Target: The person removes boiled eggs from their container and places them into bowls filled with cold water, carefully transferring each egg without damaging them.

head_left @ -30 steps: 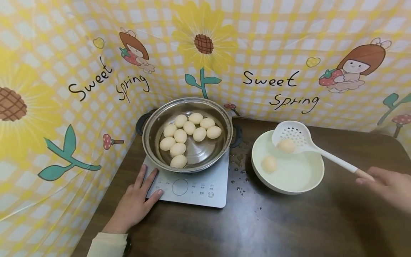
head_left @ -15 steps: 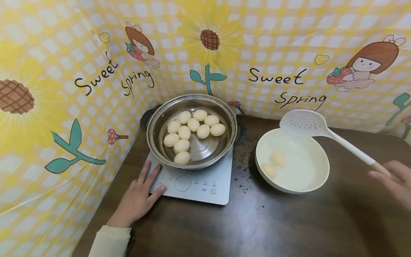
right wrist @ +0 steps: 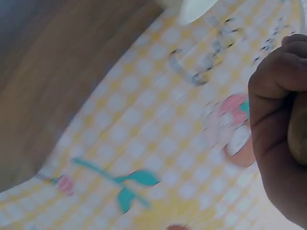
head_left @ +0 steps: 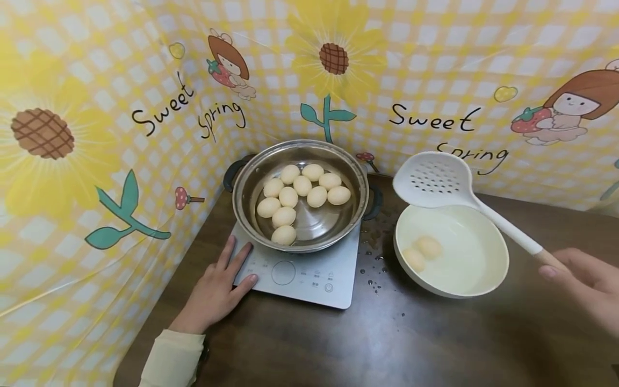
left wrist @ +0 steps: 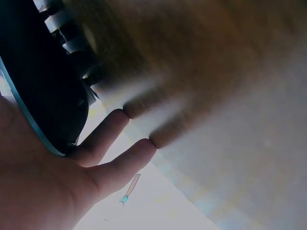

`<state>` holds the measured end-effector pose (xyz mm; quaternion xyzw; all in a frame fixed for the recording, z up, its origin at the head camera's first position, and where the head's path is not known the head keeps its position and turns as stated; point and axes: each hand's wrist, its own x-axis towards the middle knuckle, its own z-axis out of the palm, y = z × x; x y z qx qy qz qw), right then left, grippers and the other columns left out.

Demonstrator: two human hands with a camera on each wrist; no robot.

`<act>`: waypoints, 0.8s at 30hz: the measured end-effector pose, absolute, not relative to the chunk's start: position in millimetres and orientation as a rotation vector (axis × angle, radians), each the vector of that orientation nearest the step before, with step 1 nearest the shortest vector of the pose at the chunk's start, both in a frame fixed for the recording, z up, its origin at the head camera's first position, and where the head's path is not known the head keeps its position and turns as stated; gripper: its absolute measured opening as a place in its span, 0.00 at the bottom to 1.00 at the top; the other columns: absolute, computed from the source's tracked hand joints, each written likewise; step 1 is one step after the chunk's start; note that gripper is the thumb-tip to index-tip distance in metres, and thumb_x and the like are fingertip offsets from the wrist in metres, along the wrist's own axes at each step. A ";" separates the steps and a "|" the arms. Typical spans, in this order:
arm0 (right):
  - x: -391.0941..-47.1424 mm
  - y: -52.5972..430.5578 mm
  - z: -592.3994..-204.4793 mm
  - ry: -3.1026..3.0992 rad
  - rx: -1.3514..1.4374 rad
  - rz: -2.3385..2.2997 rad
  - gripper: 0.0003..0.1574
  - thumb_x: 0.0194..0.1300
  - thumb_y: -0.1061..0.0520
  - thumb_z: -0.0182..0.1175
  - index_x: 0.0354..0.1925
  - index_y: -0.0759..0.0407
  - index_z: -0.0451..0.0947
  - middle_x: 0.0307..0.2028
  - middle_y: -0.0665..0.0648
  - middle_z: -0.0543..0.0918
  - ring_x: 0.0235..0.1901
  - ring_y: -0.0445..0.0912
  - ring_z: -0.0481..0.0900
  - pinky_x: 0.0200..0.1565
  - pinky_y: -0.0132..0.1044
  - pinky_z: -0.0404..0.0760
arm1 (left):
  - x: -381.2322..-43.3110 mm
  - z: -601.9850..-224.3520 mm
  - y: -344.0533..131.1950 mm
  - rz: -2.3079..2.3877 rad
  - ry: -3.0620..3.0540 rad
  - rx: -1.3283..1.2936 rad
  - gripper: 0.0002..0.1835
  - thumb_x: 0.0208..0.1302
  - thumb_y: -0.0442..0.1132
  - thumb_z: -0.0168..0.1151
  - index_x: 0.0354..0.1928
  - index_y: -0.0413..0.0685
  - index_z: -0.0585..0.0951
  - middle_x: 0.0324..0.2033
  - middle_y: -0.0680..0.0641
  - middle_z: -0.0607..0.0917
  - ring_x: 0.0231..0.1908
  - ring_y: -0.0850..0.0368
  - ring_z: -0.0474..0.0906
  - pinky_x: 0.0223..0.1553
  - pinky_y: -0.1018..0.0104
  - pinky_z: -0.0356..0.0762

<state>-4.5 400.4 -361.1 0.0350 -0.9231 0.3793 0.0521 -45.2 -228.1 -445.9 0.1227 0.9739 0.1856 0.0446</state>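
Note:
In the head view my right hand [head_left: 587,285] grips the handle of a white slotted skimmer [head_left: 435,180]. Its perforated head is bare and hangs over the back rim of a pale bowl [head_left: 476,258]. Two eggs [head_left: 429,247] lie side by side in the water at the bowl's left. My left hand [head_left: 215,293] rests with spread, straight fingers at the left front corner of a white induction cooker [head_left: 309,290]. On that cooker stands a steel pot [head_left: 246,215] with several eggs [head_left: 302,186] in water. The right wrist view shows curled fingers [right wrist: 273,96] around the handle end.
Water drops [head_left: 372,274] dot the brown table [head_left: 367,344] between cooker and bowl. Dark side handles [head_left: 373,203] stick out from the pot. A yellow checked cloth [head_left: 271,70] with printed flowers hangs behind and to the left.
The skimmer was low in the bowl with an egg on it; it has risen out bare, and that egg lies beside the other. The skimmer then swung left. My left hand stays on the cooker.

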 end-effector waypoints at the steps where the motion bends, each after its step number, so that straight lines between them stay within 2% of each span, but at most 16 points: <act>1: -5.5 394.0 -356.1 -2.859 0.104 1.109 0.08 0.72 0.63 0.61 0.45 0.51 0.81 0.26 0.43 0.81 0.24 0.34 0.70 0.22 0.33 0.62 | -45.0 -446.4 -228.4 0.560 2.977 0.374 0.38 0.76 0.59 0.53 0.80 0.53 0.57 0.80 0.42 0.41 0.58 0.21 0.68 0.47 0.29 0.70; 5: -12.8 361.8 -338.1 -2.994 0.163 0.964 0.10 0.74 0.55 0.61 0.52 0.47 0.80 0.34 0.47 0.86 0.31 0.31 0.73 0.26 0.33 0.68 | -44.9 -447.6 -229.6 0.552 2.978 0.377 0.38 0.76 0.59 0.53 0.80 0.53 0.57 0.80 0.42 0.41 0.56 0.22 0.70 0.47 0.29 0.70; 10: -22.2 310.3 -325.8 -2.965 0.378 0.964 0.13 0.76 0.56 0.59 0.56 0.43 0.76 0.22 0.44 0.71 0.20 0.38 0.65 0.22 0.35 0.61 | -45.0 -447.1 -230.8 0.543 2.973 0.378 0.38 0.76 0.59 0.52 0.80 0.53 0.57 0.80 0.42 0.42 0.55 0.23 0.71 0.48 0.29 0.69; 12: -28.4 291.5 -324.7 -2.907 0.504 0.927 0.15 0.75 0.58 0.60 0.55 0.43 0.76 0.19 0.42 0.65 0.17 0.37 0.60 0.20 0.35 0.60 | -45.3 -446.6 -230.8 0.545 2.975 0.379 0.38 0.76 0.59 0.52 0.80 0.54 0.57 0.80 0.42 0.42 0.55 0.23 0.71 0.48 0.29 0.69; 15: -40.0 266.8 -326.3 -2.796 0.700 0.806 0.16 0.71 0.61 0.64 0.53 0.45 0.77 0.21 0.38 0.64 0.16 0.33 0.58 0.20 0.33 0.61 | -45.7 -446.4 -230.9 0.556 2.979 0.382 0.38 0.76 0.59 0.53 0.80 0.54 0.57 0.80 0.42 0.42 0.56 0.24 0.70 0.48 0.29 0.69; 20: -55.2 235.6 -330.1 -2.683 0.889 0.657 0.14 0.67 0.59 0.67 0.48 0.46 0.76 0.25 0.38 0.66 0.20 0.33 0.62 0.24 0.33 0.64 | -45.7 -448.1 -231.0 0.555 2.981 0.372 0.38 0.76 0.60 0.52 0.80 0.55 0.57 0.80 0.42 0.42 0.56 0.24 0.70 0.49 0.30 0.69; 24: -63.0 220.3 -332.3 -2.650 0.943 0.603 0.11 0.66 0.57 0.68 0.42 0.46 0.75 0.24 0.37 0.66 0.21 0.35 0.63 0.25 0.35 0.65 | -45.0 -448.4 -231.4 0.556 2.983 0.366 0.38 0.75 0.60 0.53 0.80 0.54 0.58 0.80 0.42 0.42 0.55 0.24 0.71 0.49 0.30 0.70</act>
